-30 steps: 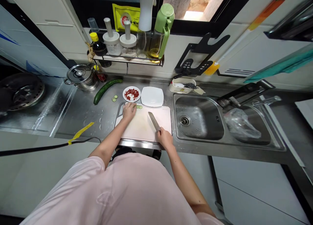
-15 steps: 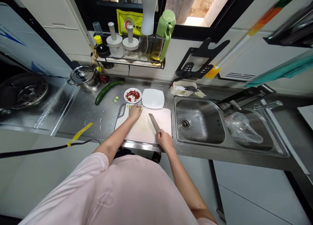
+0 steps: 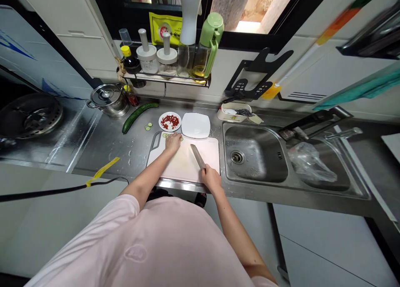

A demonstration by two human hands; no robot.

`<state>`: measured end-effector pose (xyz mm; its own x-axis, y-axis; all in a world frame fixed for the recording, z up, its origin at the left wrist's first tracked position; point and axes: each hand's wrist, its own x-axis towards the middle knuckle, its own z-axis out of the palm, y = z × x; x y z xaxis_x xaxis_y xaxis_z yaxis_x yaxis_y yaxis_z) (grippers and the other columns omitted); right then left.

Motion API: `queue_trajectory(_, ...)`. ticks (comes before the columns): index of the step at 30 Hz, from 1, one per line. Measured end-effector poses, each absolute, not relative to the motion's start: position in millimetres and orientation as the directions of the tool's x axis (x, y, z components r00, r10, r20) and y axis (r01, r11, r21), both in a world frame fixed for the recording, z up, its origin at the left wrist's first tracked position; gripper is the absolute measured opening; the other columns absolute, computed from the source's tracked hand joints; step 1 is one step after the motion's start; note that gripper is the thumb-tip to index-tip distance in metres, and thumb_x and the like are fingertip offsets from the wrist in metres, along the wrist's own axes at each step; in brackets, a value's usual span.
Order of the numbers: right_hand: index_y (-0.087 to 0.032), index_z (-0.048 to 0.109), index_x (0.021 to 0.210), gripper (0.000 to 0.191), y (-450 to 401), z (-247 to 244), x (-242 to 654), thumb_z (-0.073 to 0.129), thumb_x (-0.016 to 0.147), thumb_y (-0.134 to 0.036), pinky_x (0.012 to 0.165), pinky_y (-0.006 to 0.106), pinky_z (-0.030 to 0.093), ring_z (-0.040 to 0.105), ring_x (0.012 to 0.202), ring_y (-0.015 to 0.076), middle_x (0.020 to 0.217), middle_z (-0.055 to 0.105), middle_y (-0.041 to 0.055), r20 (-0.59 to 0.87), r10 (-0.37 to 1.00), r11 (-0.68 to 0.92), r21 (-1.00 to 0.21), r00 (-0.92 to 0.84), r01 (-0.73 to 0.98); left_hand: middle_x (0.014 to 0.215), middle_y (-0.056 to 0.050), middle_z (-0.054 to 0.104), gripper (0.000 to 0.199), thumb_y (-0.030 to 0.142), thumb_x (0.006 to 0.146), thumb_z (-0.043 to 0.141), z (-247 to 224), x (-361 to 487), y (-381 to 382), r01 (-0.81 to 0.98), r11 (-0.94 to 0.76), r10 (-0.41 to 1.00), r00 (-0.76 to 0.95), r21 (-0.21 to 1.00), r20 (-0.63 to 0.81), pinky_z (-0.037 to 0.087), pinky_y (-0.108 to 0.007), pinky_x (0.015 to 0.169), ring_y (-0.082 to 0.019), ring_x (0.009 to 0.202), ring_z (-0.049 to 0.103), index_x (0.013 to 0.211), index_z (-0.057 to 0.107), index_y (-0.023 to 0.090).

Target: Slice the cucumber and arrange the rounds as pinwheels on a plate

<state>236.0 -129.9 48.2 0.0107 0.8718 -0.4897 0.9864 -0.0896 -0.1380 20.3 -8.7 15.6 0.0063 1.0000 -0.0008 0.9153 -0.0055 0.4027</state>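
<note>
My left hand [image 3: 173,142] rests at the far left part of the white cutting board [image 3: 165,166], its fingers bent together over thin cucumber slices [image 3: 165,135]. Pale green edges show on both sides of the fingers; what lies beneath them is hidden. In my right hand [image 3: 210,178] is the handle of a kitchen knife [image 3: 196,155]. Its blade points away from me and a little left, low over the board. Just beyond the board are a white plate of chopped red pieces [image 3: 169,121] and a bare white square plate [image 3: 196,125].
A whole cucumber [image 3: 137,116] and a few loose end slices [image 3: 148,126] lie on the steel counter, left of the plates. A lidded pot [image 3: 109,99] stands farther left. To the right is the sink [image 3: 256,153]. Above runs a rack [image 3: 168,79] with jars and oil bottles.
</note>
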Motion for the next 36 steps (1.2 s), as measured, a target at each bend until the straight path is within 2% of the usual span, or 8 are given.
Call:
queue_trajectory(7, -0.02, 0.056, 0.114, 0.031, -130.4, 53.4, 233.1, 0.034, 0.095, -0.029, 0.075, 0.028, 0.041, 0.063, 0.093, 0.0217, 0.1, 0.067, 0.0107, -0.501, 0.865, -0.1, -0.124, 0.025, 0.987, 0.099, -0.004, 0.07, 0.022, 0.022, 0.086, 0.049, 21.1, 18.0, -27.9, 0.841, 0.13, 0.991, -0.127, 0.526, -0.041, 0.039, -0.034, 0.086, -0.021, 0.096, 0.061, 0.101, 0.064, 0.026)
queue_trajectory(15, -0.02, 0.057, 0.112, 0.03, -130.8, 48.8, 233.8, 0.034, 0.094, -0.03, 0.075, 0.028, 0.041, 0.063, 0.092, 0.0218, 0.099, 0.067, 0.0097, -0.473, 0.881, -0.081, -0.121, 0.014, 0.989, 0.084, 0.002, 0.071, 0.019, 0.028, 0.082, 0.053, 13.6, 1.1, -61.9, 0.724, 0.275, 0.96, -0.245, 0.632, -0.137, 0.042, -0.026, 0.073, -0.016, 0.082, 0.063, 0.097, 0.065, 0.029)
queue_trajectory(30, -0.02, 0.054, 0.114, 0.03, -129.3, 47.6, 235.3, 0.032, 0.095, -0.03, 0.072, 0.029, 0.04, 0.063, 0.092, 0.0231, 0.099, 0.067, 0.0104, -0.492, 0.87, -0.032, -0.122, -0.032, 0.992, 0.08, 0.002, 0.07, 0.021, 0.025, 0.081, 0.053, 13.5, -3.0, -83.3, 0.751, 0.329, 0.944, -0.269, 0.573, -0.19, 0.04, -0.027, 0.076, -0.016, 0.082, 0.063, 0.098, 0.064, 0.029)
queue_trajectory(36, -0.021, 0.054, 0.115, 0.035, -126.4, 58.5, 237.9, 0.028, 0.098, -0.037, 0.073, 0.028, 0.039, 0.062, 0.095, 0.0226, 0.103, 0.066, 0.0116, -0.52, 0.843, 0.088, -0.125, -0.141, 0.988, 0.085, 0.0, 0.068, 0.022, 0.025, 0.081, 0.056, 8.8, -6.4, -88.4, 0.804, 0.227, 0.974, -0.196, 0.55, -0.116, 0.041, -0.028, 0.079, -0.018, 0.086, 0.061, 0.102, 0.062, 0.026)
